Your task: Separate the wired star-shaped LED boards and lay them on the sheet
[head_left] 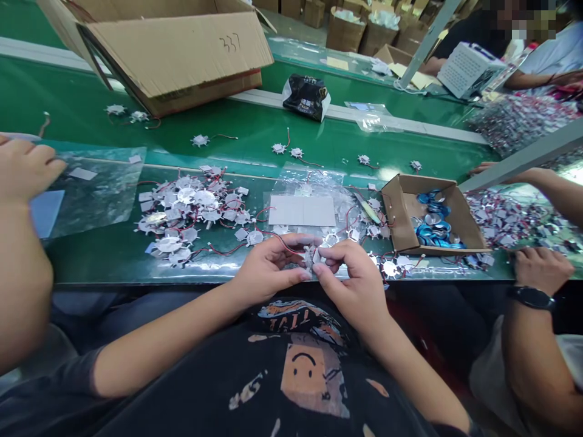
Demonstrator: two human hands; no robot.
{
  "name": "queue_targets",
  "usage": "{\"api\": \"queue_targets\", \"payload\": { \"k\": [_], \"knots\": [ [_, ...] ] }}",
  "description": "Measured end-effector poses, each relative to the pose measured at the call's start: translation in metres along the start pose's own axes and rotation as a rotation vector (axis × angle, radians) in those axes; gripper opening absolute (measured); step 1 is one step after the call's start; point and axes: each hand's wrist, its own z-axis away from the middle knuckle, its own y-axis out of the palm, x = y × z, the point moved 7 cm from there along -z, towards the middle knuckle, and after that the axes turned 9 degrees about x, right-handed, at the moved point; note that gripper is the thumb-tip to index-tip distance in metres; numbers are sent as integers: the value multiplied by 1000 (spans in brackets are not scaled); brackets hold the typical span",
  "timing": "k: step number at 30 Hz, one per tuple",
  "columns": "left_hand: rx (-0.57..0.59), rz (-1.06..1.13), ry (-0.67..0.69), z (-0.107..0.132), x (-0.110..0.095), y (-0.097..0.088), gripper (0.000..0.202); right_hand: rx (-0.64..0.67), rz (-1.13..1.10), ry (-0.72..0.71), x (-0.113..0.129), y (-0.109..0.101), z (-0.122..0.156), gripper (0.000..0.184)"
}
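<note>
Between my two hands, just over the table's near edge, is a small silvery star-shaped part with a wire (310, 257). The fingers of my left hand (266, 267) close around its left side, and a red wire runs over them. My right hand (355, 273) pinches its other side with thumb and forefinger. Fingers cover much of the part. Left of my hands lies a heap of similar star-shaped parts (186, 203) with red wires. A white rectangular card (301, 210) on clear plastic lies just beyond my hands, with more parts to its right.
An open carton (432, 243) of blue discs stands at the right, a large cardboard box (182, 54) at back left. A black packet (306, 97) and scattered parts lie on the green surface. Co-workers' arms (532, 291) reach in from both sides; a slanted metal post (532, 155) crosses the right.
</note>
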Motion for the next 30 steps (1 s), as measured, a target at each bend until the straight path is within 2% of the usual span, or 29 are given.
{"api": "queue_targets", "payload": {
  "k": [2,5,8,11,15,18,21,23,26,28,30],
  "knots": [
    [-16,47,5,-2,0,-2,51,-22,-44,18,-9,-3,3,23],
    [-105,124,25,-3,-4,-15,48,-152,-134,82,-38,-22,15,41],
    [-247,159,-36,3,-5,-38,46,-226,-26,206,-72,-45,31,34],
    [-312,179,-204,15,2,-50,48,-191,186,273,-90,-57,40,24],
    [-259,263,-444,23,17,-40,50,-45,370,231,-87,-43,31,20],
    [-135,232,-483,17,23,-28,62,13,419,212,-85,-32,15,22],
    [-26,-18,-448,6,22,-22,66,22,588,332,-98,-35,4,31],
    [62,-305,-448,-4,19,-17,61,44,673,426,-110,-40,0,37],
    [245,-760,-460,-20,17,-5,50,89,679,462,-122,-44,-5,38],
    [347,-960,-390,-32,15,6,52,99,678,479,-126,-45,-7,36],
    [402,-1118,-287,-43,15,14,58,94,678,503,-130,-46,-9,33]
  ]
}}
